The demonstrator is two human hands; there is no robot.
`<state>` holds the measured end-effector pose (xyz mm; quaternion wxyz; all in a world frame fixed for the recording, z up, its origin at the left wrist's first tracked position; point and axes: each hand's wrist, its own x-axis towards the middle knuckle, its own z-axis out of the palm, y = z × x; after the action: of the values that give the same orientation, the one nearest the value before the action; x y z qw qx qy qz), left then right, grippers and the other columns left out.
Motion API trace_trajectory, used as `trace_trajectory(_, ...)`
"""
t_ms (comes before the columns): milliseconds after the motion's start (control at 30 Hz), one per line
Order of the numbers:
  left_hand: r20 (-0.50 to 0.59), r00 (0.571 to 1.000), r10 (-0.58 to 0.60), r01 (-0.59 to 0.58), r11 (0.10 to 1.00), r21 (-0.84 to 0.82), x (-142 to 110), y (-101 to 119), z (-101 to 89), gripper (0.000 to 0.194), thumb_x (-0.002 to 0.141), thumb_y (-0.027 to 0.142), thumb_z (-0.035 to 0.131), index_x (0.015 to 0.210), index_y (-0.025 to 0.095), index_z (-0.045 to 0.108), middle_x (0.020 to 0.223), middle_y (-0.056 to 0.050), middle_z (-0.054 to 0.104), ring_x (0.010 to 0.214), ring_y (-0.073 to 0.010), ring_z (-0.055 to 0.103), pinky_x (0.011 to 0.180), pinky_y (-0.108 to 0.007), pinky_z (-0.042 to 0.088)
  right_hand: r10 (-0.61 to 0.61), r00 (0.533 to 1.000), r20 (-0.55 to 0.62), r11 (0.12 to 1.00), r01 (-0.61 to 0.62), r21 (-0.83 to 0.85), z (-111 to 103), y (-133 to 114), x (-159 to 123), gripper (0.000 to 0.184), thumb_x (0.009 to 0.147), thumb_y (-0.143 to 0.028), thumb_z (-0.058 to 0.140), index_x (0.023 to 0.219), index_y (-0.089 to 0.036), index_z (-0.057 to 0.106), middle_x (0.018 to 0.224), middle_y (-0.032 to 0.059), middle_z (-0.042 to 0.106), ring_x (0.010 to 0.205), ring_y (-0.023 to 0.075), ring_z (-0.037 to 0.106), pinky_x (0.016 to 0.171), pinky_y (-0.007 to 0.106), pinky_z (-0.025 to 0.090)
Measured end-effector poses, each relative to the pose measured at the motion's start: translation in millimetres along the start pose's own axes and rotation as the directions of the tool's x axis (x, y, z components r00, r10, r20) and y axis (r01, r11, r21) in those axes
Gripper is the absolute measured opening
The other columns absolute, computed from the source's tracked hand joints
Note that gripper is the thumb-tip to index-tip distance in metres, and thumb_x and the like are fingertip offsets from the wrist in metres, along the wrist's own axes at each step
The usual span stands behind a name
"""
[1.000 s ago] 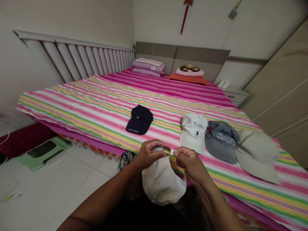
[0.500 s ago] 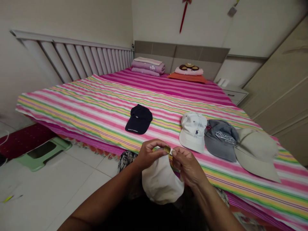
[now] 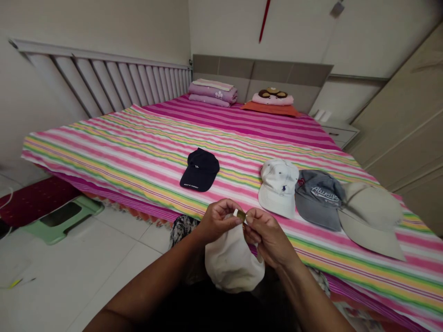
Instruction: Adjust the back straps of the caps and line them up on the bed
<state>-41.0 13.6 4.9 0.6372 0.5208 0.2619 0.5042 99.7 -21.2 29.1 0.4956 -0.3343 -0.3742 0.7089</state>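
Left hand (image 3: 219,222) and right hand (image 3: 269,234) pinching strap (image 3: 236,212) at its buckle (image 3: 241,215), cap (image 3: 233,263) hanging just below the fingers; strap seemingly through, not yet let go; four others (image 3: 200,168) lie beyond.

Off-white cap (image 3: 233,265), strap (image 3: 236,213) uppermost, running through gold-toned buckle (image 3: 241,215).

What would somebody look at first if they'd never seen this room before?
Probably the bright striped cloth, spread wide across the middle. Next, perhaps, the caps on it: a dark cap by itself near the center, then a white cap, a gray cap and a beige cap in a row at right. Nearest, low in front, the left hand and right hand hold a pale cap near its gold-colored clasp.
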Motion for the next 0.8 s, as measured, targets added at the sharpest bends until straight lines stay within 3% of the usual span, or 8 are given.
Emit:
trace_trajectory(200,-0.034,0.998,-0.047,0.042,0.988,-0.147,-1,3,-1.2,0.027,0.055,0.023,0.074,0.074,0.012,0.058,0.067,0.0,0.059,0.059,-0.0075,0.053,0.057,-0.019,0.04,0.036,0.999,0.02,0.988,-0.032,-0.152,-9,1,0,0.017,0.076,-0.032,0.057,0.071,-0.016,0.053,0.054,-0.001,0.054,0.047,0.008,0.043,0.046,0.02,0.03)
trace_trajectory(400,0.048,0.988,-0.145,0.149,0.984,-0.099,-2,5,-1.9,0.028,0.056,0.023,0.073,0.076,0.012,0.057,0.064,0.001,0.057,0.051,-0.006,0.051,0.05,-0.017,0.038,0.008,1.0,0.018,0.975,-0.004,-0.223,-10,3,3,0.019,0.073,-0.028,0.062,0.063,-0.015,0.052,0.052,-0.0024,0.052,0.043,0.0062,0.037,0.044,0.021,0.028)
trace_trajectory(600,-0.005,0.994,-0.105,0.102,0.976,-0.19,-2,-1,-8.6,0.028,0.056,0.023,0.073,0.076,0.014,0.057,0.065,0.001,0.059,0.054,-0.0088,0.054,0.054,-0.02,0.042,0.069,0.997,0.036,0.959,-0.057,-0.276,-6,-8,0,0.025,0.075,-0.039,0.056,0.068,-0.016,0.052,0.056,-0.0005,0.054,0.043,0.0084,0.041,0.042,0.021,0.03)
trace_trajectory(800,0.022,0.99,-0.139,0.141,0.97,-0.198,-2,-7,-12.9,0.026,0.058,0.022,0.072,0.078,0.014,0.058,0.064,0.001,0.06,0.052,-0.0099,0.054,0.05,-0.021,0.042,0.121,0.993,-0.001,0.948,-0.116,-0.297,-13,-5,2,0.024,0.072,-0.035,0.061,0.062,-0.016,0.051,0.046,-0.0039,0.05,0.037,0.0063,0.037,0.039,0.02,0.027)
